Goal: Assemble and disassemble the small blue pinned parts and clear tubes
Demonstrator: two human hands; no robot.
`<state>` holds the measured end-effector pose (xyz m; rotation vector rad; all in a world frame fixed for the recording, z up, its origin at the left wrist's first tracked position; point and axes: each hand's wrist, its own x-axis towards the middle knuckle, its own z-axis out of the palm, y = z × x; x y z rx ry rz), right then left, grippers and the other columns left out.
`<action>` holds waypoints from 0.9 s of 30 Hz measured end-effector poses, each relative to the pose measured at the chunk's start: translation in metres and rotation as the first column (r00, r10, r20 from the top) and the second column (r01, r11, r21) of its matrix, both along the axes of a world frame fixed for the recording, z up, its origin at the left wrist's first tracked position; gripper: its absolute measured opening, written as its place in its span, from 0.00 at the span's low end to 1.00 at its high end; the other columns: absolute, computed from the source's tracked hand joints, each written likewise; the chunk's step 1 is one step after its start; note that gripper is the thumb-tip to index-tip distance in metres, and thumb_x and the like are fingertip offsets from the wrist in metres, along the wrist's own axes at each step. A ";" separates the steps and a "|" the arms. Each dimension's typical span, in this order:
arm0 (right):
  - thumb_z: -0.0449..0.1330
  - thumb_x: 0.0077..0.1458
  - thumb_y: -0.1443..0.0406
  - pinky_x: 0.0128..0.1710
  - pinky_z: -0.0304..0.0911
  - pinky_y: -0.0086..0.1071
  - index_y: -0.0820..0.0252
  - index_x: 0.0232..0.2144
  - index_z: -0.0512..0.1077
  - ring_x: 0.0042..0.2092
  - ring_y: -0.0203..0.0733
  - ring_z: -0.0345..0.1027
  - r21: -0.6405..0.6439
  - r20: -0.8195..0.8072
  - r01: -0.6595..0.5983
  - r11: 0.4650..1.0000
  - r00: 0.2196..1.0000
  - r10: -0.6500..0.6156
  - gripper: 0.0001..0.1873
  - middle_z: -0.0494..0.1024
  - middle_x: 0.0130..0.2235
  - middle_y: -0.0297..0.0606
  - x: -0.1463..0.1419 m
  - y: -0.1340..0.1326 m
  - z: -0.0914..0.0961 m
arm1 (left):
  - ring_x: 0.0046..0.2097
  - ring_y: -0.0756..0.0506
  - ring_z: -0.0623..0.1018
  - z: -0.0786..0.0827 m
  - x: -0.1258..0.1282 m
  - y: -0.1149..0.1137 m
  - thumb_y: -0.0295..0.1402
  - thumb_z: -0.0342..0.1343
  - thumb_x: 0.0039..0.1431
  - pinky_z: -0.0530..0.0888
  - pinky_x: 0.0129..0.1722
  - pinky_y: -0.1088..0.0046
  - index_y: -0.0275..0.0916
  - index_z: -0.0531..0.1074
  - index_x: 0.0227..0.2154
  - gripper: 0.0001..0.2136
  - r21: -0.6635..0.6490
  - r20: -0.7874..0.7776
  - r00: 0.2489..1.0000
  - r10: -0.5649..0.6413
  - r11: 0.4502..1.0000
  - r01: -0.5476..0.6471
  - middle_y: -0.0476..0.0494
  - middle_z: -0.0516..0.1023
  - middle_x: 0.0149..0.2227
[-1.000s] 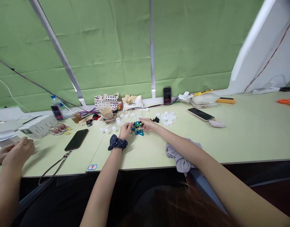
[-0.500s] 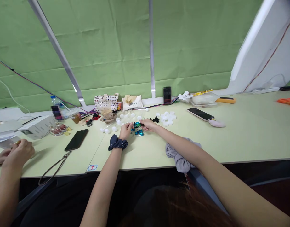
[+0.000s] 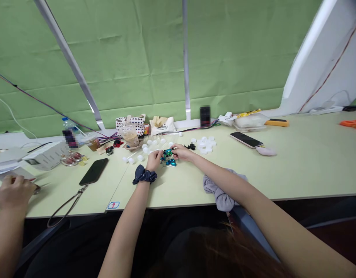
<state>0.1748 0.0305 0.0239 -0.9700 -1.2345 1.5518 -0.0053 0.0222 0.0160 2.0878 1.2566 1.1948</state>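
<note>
Both my arms reach far out over a pale green table (image 3: 296,170). My left hand (image 3: 154,159), with a dark scrunchie (image 3: 143,174) on the wrist, and my right hand (image 3: 181,152) are closed in pinches on a cluster of small shiny blue and green pieces (image 3: 168,157). The pieces lie between the two hands, partly on the table. Clear tubes with white caps (image 3: 143,149) lie just beyond my left hand. A pile of white caps (image 3: 206,144) and some small black parts (image 3: 191,146) lie beyond my right hand.
A grey cloth (image 3: 221,192) lies under my right forearm. Phones (image 3: 94,171) (image 3: 246,139) rest on either side. A drink cup (image 3: 130,135), bags and a water bottle (image 3: 69,131) stand at the back. Another person's hand (image 3: 13,192) works at the far left.
My hands stay nearly still on the blue and green pieces. The other person's hand at the left has dropped lower and nearer to the table's front.
</note>
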 end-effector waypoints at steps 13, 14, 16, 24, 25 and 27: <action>0.54 0.59 0.72 0.16 0.52 0.20 0.59 0.34 0.62 0.18 0.28 0.55 0.031 0.028 0.012 0.999 1.000 -0.013 0.04 0.62 0.22 0.27 0.000 -0.004 0.002 | 0.24 0.50 0.61 0.001 0.000 -0.001 0.49 0.43 0.58 0.58 0.26 0.73 0.38 0.66 0.21 0.21 -0.008 -0.004 1.000 0.016 1.000 -0.016 0.50 0.63 0.19; 0.55 0.58 0.72 0.18 0.55 0.21 0.59 0.34 0.62 0.20 0.28 0.58 0.040 0.021 0.014 0.999 1.000 -0.015 0.05 0.64 0.23 0.27 0.000 -0.005 0.003 | 0.24 0.50 0.61 0.001 0.000 -0.001 0.49 0.43 0.59 0.58 0.26 0.73 0.38 0.66 0.21 0.21 -0.006 -0.005 1.000 0.018 1.000 -0.018 0.50 0.63 0.19; 0.55 0.59 0.69 0.19 0.57 0.23 0.59 0.34 0.62 0.20 0.29 0.59 0.014 0.008 0.008 1.000 1.000 -0.008 0.04 0.65 0.24 0.28 -0.001 -0.006 0.004 | 0.24 0.50 0.61 0.001 -0.001 0.000 0.48 0.43 0.59 0.59 0.27 0.73 0.38 0.67 0.21 0.21 -0.001 -0.008 1.000 0.014 1.000 -0.014 0.50 0.64 0.19; 0.55 0.60 0.67 0.15 0.44 0.20 0.60 0.29 0.61 0.16 0.26 0.48 -0.004 0.077 0.058 0.998 0.995 -0.058 0.07 0.59 0.20 0.25 -0.003 -0.006 0.003 | 0.23 0.50 0.61 0.004 0.002 -0.004 0.48 0.43 0.59 0.59 0.26 0.73 0.37 0.67 0.21 0.21 -0.004 0.006 1.000 0.020 1.000 -0.020 0.51 0.63 0.18; 0.55 0.59 0.70 0.16 0.47 0.20 0.60 0.30 0.61 0.17 0.26 0.50 0.056 0.080 0.082 0.995 0.993 -0.086 0.06 0.59 0.20 0.25 -0.004 -0.006 0.003 | 0.23 0.50 0.61 0.003 0.002 -0.003 0.48 0.43 0.59 0.58 0.26 0.73 0.37 0.67 0.21 0.21 -0.008 0.009 1.000 0.025 1.000 -0.025 0.51 0.62 0.18; 0.56 0.55 0.74 0.18 0.53 0.20 0.59 0.32 0.62 0.19 0.27 0.56 0.181 0.088 0.122 0.976 0.986 -0.139 0.07 0.62 0.23 0.26 -0.004 -0.008 0.003 | 0.22 0.50 0.61 0.002 0.001 -0.001 0.48 0.43 0.59 0.58 0.25 0.73 0.37 0.68 0.21 0.21 -0.021 0.019 0.999 0.035 0.999 -0.034 0.51 0.62 0.17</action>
